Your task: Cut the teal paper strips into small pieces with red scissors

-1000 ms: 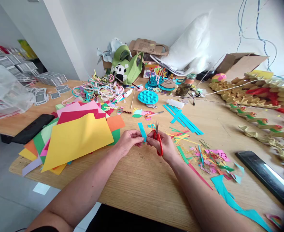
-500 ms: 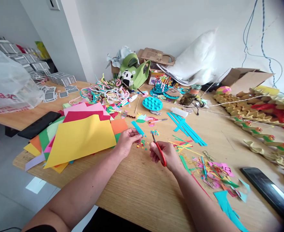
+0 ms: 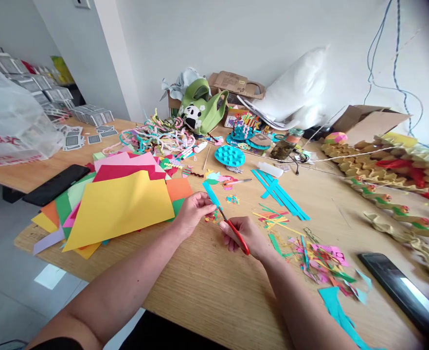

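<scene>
Between the thumb and fingers of my left hand (image 3: 195, 213) is a short blue paper strip (image 3: 210, 193), its far end pointing up and away. My right hand (image 3: 244, 237) is closed round the red-handled scissors (image 3: 237, 235). The blade tips meet the near end of the strip, close to my left fingertips; whether the blades are parted there is too small to tell. Small blue paper bits (image 3: 232, 199) lie on the table just beyond the scissors. Round red, yellow and green bits (image 3: 210, 217) lie partly hidden beneath my left hand.
Coloured paper sheets (image 3: 123, 209) are stacked at the left. Long blue strips (image 3: 282, 194) lie right of centre, with paper scraps (image 3: 324, 262) and a phone (image 3: 400, 287) nearer me. A green panda bag (image 3: 202, 112) and a blue scalloped disc (image 3: 229, 156) stand farther back.
My right hand has brought the scissors left and slightly down, so the tips now touch the blue strip. The strip has turned a little more upright in my left hand.
</scene>
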Tool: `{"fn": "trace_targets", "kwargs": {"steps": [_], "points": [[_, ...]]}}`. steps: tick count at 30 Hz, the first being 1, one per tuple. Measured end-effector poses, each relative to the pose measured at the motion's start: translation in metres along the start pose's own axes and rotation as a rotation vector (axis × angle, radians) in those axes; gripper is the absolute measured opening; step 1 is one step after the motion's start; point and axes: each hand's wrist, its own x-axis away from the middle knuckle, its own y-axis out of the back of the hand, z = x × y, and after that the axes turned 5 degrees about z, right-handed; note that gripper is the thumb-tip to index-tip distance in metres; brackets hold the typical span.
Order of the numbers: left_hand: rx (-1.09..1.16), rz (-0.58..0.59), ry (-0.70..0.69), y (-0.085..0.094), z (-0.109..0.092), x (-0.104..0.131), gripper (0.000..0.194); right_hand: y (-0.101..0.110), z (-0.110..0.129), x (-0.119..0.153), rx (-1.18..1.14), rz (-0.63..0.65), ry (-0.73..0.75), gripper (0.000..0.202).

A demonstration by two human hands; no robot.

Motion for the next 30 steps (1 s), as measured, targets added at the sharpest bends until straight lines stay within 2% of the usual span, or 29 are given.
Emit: {"fn": "trace_targets", "kwargs": {"steps": [10, 21, 30], "points": [[-0.014, 0.096, 0.010, -0.0005, 0.0012, 0.0007, 0.028, 0.0004, -0.0059, -0.0013, -0.035, 0.057, 0.056, 0.054], [-0.020, 0.070, 0.018, -0.0036, -0.0037, 0.0029, 0.029, -0.0030, 0.0011, 0.0001, -0.034, -0.008, 0.010, 0.051], [0.059, 0.051, 0.092, -0.0039, -0.0050, 0.0035, 0.031, -0.0038, 0.0011, -0.0008, -0.044, -0.011, 0.013, 0.050]]}}
